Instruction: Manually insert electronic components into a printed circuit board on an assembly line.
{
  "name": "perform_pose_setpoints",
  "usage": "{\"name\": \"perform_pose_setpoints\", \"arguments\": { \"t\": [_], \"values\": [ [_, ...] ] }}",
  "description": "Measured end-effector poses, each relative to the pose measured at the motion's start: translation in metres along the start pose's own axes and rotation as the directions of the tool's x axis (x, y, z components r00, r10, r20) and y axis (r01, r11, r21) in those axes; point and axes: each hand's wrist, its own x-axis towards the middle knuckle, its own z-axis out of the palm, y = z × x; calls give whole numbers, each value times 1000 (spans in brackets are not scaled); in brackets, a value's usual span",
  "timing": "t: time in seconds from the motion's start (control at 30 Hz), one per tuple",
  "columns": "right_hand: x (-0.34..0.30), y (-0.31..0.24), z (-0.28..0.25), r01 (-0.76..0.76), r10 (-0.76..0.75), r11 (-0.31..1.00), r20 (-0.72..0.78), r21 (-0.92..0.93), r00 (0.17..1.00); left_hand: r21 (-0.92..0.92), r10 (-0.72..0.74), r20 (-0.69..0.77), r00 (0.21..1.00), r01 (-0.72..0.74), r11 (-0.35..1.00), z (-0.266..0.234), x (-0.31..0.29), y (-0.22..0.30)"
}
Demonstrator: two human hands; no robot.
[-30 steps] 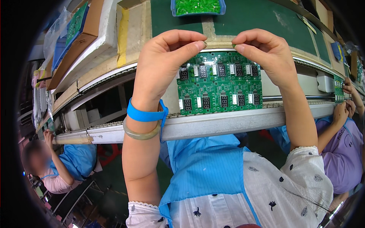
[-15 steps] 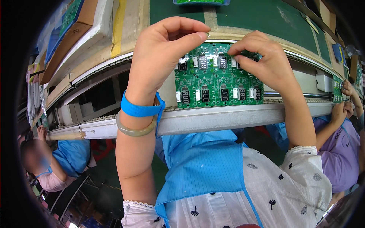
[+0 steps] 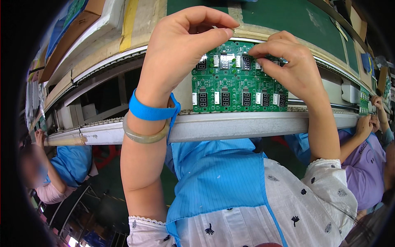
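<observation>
A green circuit board panel (image 3: 230, 77) lies across the rails in front of me. It carries two rows of black digit displays (image 3: 246, 99) with white connectors (image 3: 217, 98) beside them, and small green LEDs (image 3: 212, 62) stand in the upper row. My left hand (image 3: 177, 45) is raised over the panel's upper left, thumb and forefinger pinched beyond its far edge. Whatever lies between those fingertips is too small to name. My right hand (image 3: 290, 61) bends over the upper right part, its thumb and forefinger close together at a connector. Its fingers hide what they may hold.
A metal rail (image 3: 238, 125) runs along the near side. Green matting (image 3: 288, 20) covers the bench behind the panel. At the far left stands a cardboard box (image 3: 76, 31) beside white foam. Co-workers sit at both sides, one in a purple top (image 3: 364, 173).
My left hand has moved slightly up and to the right, still pinched. The right hand stays at the panel's upper right. The whole view has shifted a little.
</observation>
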Motion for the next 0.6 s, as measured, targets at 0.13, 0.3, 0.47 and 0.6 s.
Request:
{"name": "perform_pose_setpoints", "arguments": {
  "t": [0.13,0.3,0.47,0.6],
  "values": [
    [-1,-1,0,50,-51,994,-1,-100,999,-76,-261,-25,965,259,963,2,0,14],
    [-1,-4,0,79,-79,979,8,-185,997,-75,-251,-19,968,249,966,1,0,15],
    [-1,-13,0,116,-120,936,7,-333,993,-87,-222,-10,975,220,972,0,1,12],
    [0,-18,-1,135,-137,921,19,-366,990,-102,-212,-9,977,210,972,-2,0,10]
  ]
}}
